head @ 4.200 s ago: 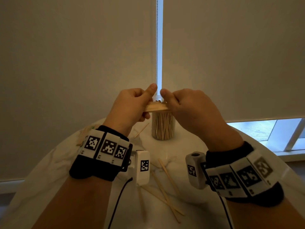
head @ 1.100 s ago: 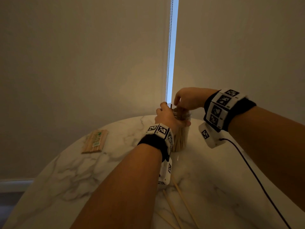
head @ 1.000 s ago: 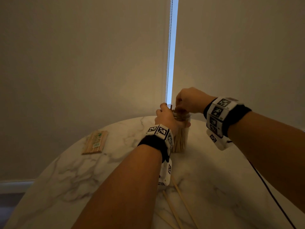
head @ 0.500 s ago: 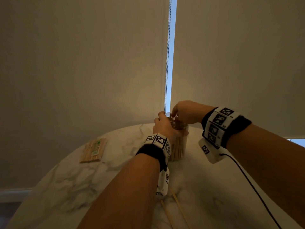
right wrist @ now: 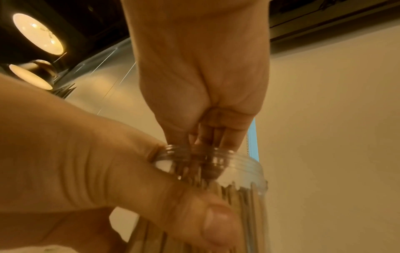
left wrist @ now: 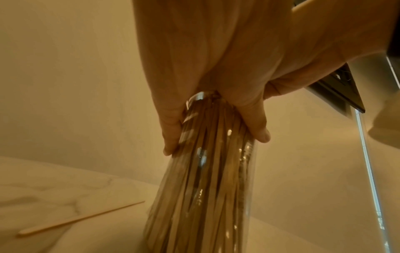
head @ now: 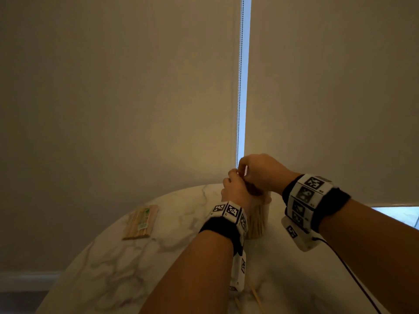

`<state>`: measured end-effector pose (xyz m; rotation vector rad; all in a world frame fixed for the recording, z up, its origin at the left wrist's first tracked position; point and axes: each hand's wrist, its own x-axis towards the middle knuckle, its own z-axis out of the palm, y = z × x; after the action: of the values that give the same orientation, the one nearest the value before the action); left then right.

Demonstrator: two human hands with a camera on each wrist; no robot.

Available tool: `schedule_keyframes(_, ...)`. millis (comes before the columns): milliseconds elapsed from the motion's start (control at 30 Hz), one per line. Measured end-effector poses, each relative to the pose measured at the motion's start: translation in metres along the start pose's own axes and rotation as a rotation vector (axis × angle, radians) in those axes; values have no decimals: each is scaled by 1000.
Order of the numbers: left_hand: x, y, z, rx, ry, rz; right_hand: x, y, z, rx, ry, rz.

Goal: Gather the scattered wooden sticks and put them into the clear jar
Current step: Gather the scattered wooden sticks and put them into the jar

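The clear plastic jar with a threaded neck [head: 260, 214] stands upright on the white marble-patterned round surface [head: 158, 257], toward its far side and just in front of the cream roller blinds [head: 113, 87]. It is packed with upright flat wooden sticks [left wrist: 201, 196] that fill it nearly to the neck.

The left hand [head: 234, 191] grips the jar from the left, high on its wall just under the neck: the left wrist view shows its fingers [left wrist: 171, 130] and thumb curled around either side of the clear wall, and the right wrist view shows the thumb lying across the near side of the jar.

The right hand [head: 263, 173] hangs directly over the jar mouth with its fingers [right wrist: 218, 133] bunched together and pointing down, pinching a small bundle of wooden sticks whose lower ends are already inside the neck. The two hands touch above the rim.

A single loose wooden stick [left wrist: 82, 217] lies flat on the surface to the left of the jar, close to its base. Two more loose sticks [head: 256, 298] lie on the near part of the surface, partly hidden under the left forearm. A wrapped pack of wooden sticks with a green label [head: 141, 222] lies flat well to the left of the jar. Both wrists wear black bands carrying white blocks with black square markers [head: 303, 196], and a black cable [head: 353, 279] trails from the right one. A narrow strip of daylight shows between the two blinds, with a bead chain [head: 238, 87] hanging in it.
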<state>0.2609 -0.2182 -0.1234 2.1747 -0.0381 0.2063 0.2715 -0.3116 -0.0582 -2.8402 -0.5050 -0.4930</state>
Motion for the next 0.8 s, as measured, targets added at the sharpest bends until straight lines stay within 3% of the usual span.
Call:
schedule_keyframes(67, 0, 0, 0, -8, -1, -6, 0, 1, -2, -3, 1, -14)
schedule_keyframes(200, -3, 0, -1, -11, -24, -2, -7, 3, -2, 32, -148, 1)
schedule_keyframes(300, -6, 7, -3, -23, -36, -42, -22, 1, -9, 126, 65, -27)
schedule_keyframes(400, -14, 13, -13, -114, -142, -140, -46, -7, -19, 183, 289, -70)
schedule_keyframes(500, -29, 2, -32, 155, -189, -181, -76, -16, -26, 251, 297, -1)
schedule_keyframes(600, -43, -18, -56, 508, -172, -144, -108, -27, -20, 146, 67, 61)
schedule_keyframes(733, -78, -39, -95, 674, -221, -140, -147, -46, -1, 7, -572, 143)
schedule_keyframes(800, -109, -42, -111, 800, -311, -160, -167, -59, 2, -146, -774, 139)
